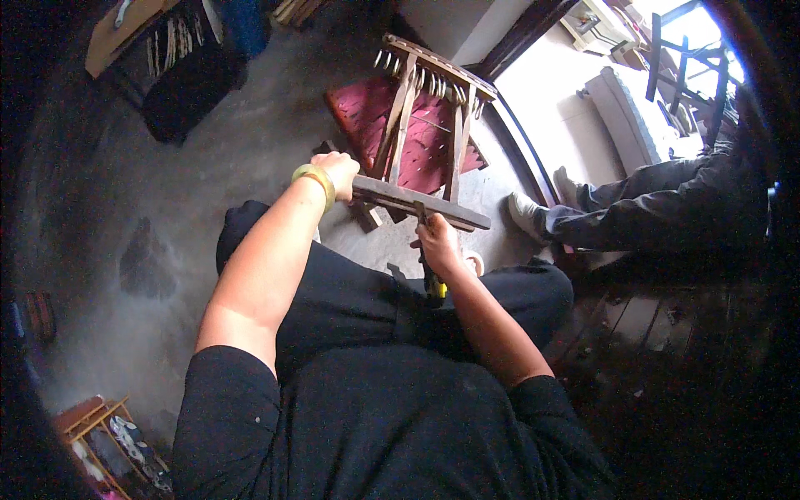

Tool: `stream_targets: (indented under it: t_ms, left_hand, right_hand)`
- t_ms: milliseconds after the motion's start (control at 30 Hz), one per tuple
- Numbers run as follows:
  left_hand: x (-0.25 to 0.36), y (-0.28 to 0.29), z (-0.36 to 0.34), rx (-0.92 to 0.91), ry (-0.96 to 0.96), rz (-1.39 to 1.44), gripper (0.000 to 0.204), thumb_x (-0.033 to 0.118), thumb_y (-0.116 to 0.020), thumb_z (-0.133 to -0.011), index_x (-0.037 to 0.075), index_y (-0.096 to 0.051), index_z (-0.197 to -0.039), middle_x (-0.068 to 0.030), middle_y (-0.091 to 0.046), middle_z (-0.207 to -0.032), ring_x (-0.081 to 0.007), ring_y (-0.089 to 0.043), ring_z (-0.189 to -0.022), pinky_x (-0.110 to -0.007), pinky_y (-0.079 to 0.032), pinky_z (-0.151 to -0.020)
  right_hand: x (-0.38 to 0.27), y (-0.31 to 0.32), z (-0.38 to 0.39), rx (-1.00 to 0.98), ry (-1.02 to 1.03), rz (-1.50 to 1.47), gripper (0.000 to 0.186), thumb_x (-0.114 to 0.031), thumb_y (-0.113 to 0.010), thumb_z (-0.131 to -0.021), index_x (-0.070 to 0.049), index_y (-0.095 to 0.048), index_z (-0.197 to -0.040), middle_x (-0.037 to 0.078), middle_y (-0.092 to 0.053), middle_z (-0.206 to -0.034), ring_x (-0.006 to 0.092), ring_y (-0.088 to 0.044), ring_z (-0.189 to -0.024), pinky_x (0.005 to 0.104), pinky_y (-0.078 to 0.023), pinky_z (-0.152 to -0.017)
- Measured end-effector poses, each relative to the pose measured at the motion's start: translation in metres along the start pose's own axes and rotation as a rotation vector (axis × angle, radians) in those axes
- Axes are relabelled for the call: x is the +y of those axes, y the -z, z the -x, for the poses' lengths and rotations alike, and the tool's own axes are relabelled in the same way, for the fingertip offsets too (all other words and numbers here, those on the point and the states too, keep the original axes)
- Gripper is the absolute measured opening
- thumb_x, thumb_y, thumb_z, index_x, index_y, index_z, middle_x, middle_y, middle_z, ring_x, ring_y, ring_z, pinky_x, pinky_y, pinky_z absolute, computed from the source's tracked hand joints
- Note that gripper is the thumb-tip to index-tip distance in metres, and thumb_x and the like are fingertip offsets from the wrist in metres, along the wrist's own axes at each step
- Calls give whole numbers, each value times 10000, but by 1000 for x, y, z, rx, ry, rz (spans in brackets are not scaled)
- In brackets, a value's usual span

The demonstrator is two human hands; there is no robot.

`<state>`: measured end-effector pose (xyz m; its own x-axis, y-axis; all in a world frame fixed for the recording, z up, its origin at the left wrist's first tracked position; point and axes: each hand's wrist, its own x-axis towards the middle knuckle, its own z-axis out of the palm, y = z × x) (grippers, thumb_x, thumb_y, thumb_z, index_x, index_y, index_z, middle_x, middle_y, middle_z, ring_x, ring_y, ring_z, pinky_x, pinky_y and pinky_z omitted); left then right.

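Note:
In front of my knees a wooden stool frame (pixel 403 125) stands up, with crossed legs. Pale curved loops or hooks hang along its far bar (pixel 442 64). My left hand (pixel 337 172), a yellowish bangle at its wrist, is closed at the left end of the near bar (pixel 392 194). My right hand (pixel 439 243) is closed on a tool with a black and yellow handle (pixel 434 286). The tool's upper end reaches the near bar, but its kind is hard to make out. Under and behind the frame lies a dark red, marked board or cushion (pixel 427 137).
To the right, another person's legs in grey trousers (pixel 642 204) and light shoes (pixel 523 214) are stretched toward the frame. A doorway sill (pixel 521 154) runs behind them. A black bag-like object (pixel 187 96) stands at far left; a small rack (pixel 108 442) is at lower left.

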<state>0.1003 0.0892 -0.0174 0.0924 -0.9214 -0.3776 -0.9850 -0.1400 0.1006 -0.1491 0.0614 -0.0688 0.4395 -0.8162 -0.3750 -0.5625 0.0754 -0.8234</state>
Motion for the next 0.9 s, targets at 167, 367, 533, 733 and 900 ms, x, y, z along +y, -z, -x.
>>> stream_targets:
  t_ms: [167, 367, 533, 733, 900]
  left_hand:
    - [6, -10, -8, 8, 3, -37, 257, 195, -685, -649, 118, -659, -893, -108, -658, -919, -294, -630, -908, -414, -506, -773]
    - [7, -13, -13, 10, 28, -24, 215, 120, -610, -681, 138, -654, -891, -115, -664, -878, -311, -634, -880, -421, -503, -748]
    - [10, -11, -8, 38, 26, -28, 202, 80, -619, -694, 103, -664, -890, -142, -664, -916, -319, -640, -903, -420, -503, -773]
    - [17, -18, -12, 103, 18, -88, 174, 90, -604, -712, 98, -642, -881, -135, -667, -886, -313, -646, -873, -422, -504, -747]
    - [8, -32, -11, 191, -9, -56, 150, 75, -590, -709, 92, -609, -857, -136, -656, -845, -329, -638, -822, -442, -498, -721]
  right_hand:
    - [20, 13, -7, 46, 43, 91, 209, -218, -572, -862, -21, -553, -928, 104, -590, -711, 189, -575, -553, 328, -480, -479]
    - [27, 15, -14, 6, 32, -22, 180, -181, -579, -868, -14, -564, -935, 28, -522, -657, 109, -490, -522, 271, -449, -428]
    - [21, 21, -14, 21, 64, -16, 205, -201, -584, -867, -18, -575, -958, 36, -543, -651, 102, -520, -531, 277, -446, -433]
    - [48, 20, -27, 170, 193, 178, 242, -252, -590, -859, -25, -579, -943, 86, -577, -652, 145, -581, -549, 312, -457, -489]
    - [34, 17, -23, 126, 132, 163, 238, -253, -598, -840, -58, -561, -971, 207, -617, -863, 402, -581, -881, 445, -460, -732]
